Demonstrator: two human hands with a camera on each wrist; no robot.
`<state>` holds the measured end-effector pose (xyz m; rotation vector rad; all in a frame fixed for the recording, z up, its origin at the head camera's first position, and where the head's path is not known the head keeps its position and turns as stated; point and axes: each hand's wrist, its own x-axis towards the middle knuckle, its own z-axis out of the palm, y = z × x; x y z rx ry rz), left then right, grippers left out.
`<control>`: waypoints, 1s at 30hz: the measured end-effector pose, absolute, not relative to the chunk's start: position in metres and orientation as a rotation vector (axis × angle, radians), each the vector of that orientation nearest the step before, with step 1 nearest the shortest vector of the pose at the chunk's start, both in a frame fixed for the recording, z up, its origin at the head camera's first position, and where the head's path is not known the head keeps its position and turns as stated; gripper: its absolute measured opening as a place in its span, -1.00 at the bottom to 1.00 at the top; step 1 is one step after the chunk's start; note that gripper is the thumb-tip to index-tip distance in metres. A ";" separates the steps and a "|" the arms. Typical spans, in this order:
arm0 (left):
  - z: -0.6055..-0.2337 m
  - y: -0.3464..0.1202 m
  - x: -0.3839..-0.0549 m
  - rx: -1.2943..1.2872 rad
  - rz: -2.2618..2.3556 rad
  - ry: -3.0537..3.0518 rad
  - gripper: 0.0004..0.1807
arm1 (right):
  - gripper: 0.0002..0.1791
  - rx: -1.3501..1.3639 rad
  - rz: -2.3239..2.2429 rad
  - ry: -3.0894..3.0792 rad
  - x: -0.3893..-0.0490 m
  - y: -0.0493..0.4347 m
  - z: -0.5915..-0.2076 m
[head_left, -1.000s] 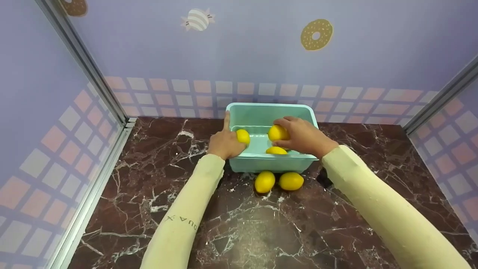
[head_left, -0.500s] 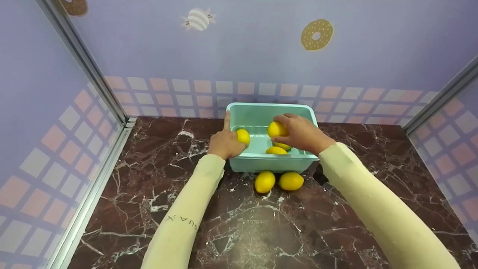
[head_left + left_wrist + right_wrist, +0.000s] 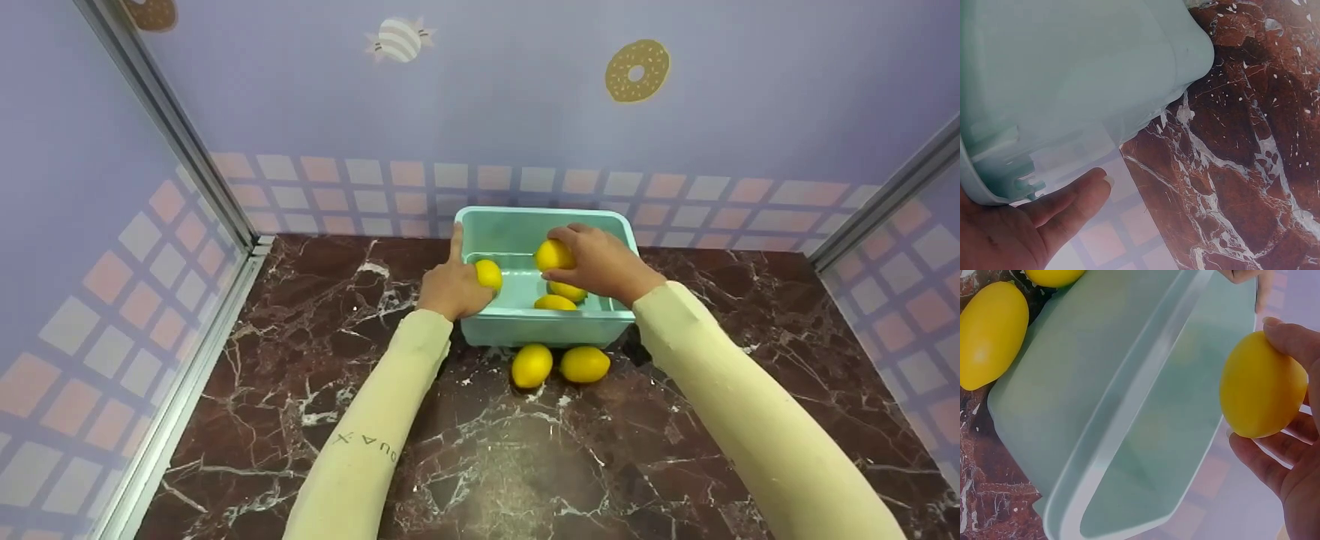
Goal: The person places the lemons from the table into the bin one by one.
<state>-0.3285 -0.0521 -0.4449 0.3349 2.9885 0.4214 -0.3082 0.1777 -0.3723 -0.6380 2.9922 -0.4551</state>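
Observation:
In the head view my right hand (image 3: 604,260) holds a yellow lemon (image 3: 553,255) over the inside of a pale green plastic basin (image 3: 547,328). The right wrist view shows that lemon (image 3: 1262,385) pinched between thumb and fingertips. Below it, two lemons lie in the basin, one nearer the front wall (image 3: 555,302) and one partly under the hand. My left hand (image 3: 454,289) grips the basin's left rim, index finger stretched along it, beside another lemon (image 3: 489,275) inside. In the left wrist view, fingers (image 3: 1075,205) reach down outside the basin wall.
Two more lemons, a left one (image 3: 532,366) and a right one (image 3: 585,364), lie on the dark marbled tabletop (image 3: 495,465) just before the basin. Behind the basin rises a lilac wall (image 3: 517,97) with pink and white squares; further panels stand at both sides.
My right hand has lifted the lemon slightly up and left, uncovering more of the lemon beneath it. The left hand and the basin have stayed in place.

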 end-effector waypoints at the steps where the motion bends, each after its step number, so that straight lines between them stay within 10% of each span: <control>1: -0.445 -0.052 -0.329 0.336 0.418 2.992 -0.50 | -0.35 -0.630 -0.460 2.991 -0.309 0.178 -0.372; 30: -0.447 -0.053 -0.328 0.331 0.426 3.008 -0.38 | -0.31 -0.538 -0.504 2.986 -0.322 0.181 -0.376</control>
